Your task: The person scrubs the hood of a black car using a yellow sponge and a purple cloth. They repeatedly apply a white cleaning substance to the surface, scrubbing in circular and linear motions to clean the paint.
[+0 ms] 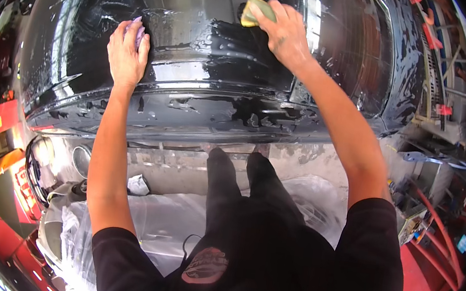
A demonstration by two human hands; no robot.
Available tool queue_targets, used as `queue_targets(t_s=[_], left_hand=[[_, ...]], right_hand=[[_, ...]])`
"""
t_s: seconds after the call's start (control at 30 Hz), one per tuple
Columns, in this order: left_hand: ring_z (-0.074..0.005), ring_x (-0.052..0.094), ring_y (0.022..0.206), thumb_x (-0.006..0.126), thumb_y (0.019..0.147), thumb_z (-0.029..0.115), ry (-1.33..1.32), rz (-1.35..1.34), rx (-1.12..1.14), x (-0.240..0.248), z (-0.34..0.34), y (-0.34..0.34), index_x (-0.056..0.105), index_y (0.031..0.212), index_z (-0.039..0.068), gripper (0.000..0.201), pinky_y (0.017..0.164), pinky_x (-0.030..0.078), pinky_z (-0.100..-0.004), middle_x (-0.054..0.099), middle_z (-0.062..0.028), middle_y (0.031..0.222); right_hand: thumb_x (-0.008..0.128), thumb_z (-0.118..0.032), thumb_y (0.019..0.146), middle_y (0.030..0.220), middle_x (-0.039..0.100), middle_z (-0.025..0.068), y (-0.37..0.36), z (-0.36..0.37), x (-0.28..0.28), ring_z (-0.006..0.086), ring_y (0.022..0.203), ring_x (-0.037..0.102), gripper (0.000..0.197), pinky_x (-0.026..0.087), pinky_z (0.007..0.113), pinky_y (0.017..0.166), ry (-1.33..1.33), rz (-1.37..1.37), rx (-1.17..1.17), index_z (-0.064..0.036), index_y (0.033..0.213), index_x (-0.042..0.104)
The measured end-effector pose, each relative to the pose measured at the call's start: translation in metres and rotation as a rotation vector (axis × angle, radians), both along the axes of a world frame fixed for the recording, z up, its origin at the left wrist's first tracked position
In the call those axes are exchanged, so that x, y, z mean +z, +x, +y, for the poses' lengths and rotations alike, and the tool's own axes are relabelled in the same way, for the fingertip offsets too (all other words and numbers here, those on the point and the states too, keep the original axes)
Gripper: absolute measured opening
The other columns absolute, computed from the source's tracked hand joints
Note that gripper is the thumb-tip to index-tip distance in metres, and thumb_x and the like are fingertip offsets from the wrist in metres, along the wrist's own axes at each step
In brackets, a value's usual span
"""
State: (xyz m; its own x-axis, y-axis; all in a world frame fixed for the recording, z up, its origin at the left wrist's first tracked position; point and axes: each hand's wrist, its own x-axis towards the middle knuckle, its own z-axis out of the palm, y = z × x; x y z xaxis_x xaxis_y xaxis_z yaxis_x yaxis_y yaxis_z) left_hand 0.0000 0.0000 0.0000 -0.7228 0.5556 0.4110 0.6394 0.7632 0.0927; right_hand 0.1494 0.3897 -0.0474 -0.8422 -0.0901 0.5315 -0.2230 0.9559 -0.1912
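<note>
A glossy black car (191, 54) spreads out ahead of me, its curved panel wet and streaked with water and patches of film. On the left part of the panel, my left hand (127, 56) is closed around a crumpled purple piece (138, 30), perhaps a cloth; most of it is hidden under the fingers. Farther right, my right hand (286, 34) grips a yellow sanding sponge (253, 11) with a greyish-green face, pressed near the panel between thumb and fingers. Whether the sponge touches the surface I cannot tell.
Clear plastic sheeting (167, 218) covers something low behind my legs. A coiled black hose (34, 172) and a round metal can (80, 160) are at the left. Shelving (457, 96) and red metal legs (434, 243) stand at the right.
</note>
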Motion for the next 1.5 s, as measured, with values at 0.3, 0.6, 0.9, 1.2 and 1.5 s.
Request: queue_targets(t_s=[0.3,0.6,0.9,1.2,1.5], left_hand=[[-0.0380,0.060,0.131,0.068,0.105,0.032,0.065,0.016,-0.025,-0.002,0.024,0.004,0.070,0.139,0.012,0.039,0.111,0.045,-0.0500,0.062,-0.0153,0.144],[-0.0386,0.059,0.131,0.069,0.105,0.031,0.028,0.041,0.011,0.006,0.008,0.007,0.069,0.138,0.010,0.040,0.111,0.045,-0.0507,0.062,-0.0165,0.144],[-0.0390,0.058,0.134,0.065,0.108,0.034,0.006,0.047,-0.008,0.002,0.007,0.002,0.066,0.143,0.010,0.043,0.114,0.044,-0.0505,0.061,-0.0169,0.147],[-0.0395,0.058,0.133,0.068,0.104,0.027,0.051,0.002,-0.026,0.009,0.030,0.007,0.067,0.140,0.009,0.040,0.112,0.044,-0.0507,0.060,-0.0171,0.145],[-0.0399,0.058,0.132,0.071,0.101,0.024,0.057,0.006,-0.001,0.006,0.009,0.010,0.068,0.137,0.008,0.040,0.112,0.044,-0.0516,0.060,-0.0185,0.146]], right_hand=[[0.072,-0.001,0.087,0.130,0.063,0.0201,0.011,0.063,-0.004,0.0418,0.109,0.062,0.064,0.049,0.052,0.092,0.000,0.011,-0.224,-0.0194,0.148,0.064],[0.076,-0.004,0.088,0.138,0.061,0.0275,0.164,-0.014,-0.025,0.0440,0.114,0.062,0.063,0.048,0.053,0.099,-0.166,-0.124,-0.263,-0.0162,0.149,0.067],[0.071,-0.009,0.096,0.124,0.063,0.0211,0.095,0.014,-0.005,0.0412,0.103,0.063,0.061,0.048,0.052,0.088,-0.143,-0.159,-0.360,-0.0189,0.154,0.060],[0.070,-0.011,0.098,0.130,0.064,0.0203,-0.014,0.084,0.006,0.0409,0.105,0.064,0.061,0.050,0.053,0.091,-0.048,-0.064,-0.466,-0.0196,0.156,0.055],[0.069,-0.001,0.089,0.138,0.060,0.0276,0.132,0.007,-0.021,0.0432,0.111,0.061,0.071,0.048,0.056,0.095,-0.086,-0.040,-0.214,-0.0166,0.158,0.058]])
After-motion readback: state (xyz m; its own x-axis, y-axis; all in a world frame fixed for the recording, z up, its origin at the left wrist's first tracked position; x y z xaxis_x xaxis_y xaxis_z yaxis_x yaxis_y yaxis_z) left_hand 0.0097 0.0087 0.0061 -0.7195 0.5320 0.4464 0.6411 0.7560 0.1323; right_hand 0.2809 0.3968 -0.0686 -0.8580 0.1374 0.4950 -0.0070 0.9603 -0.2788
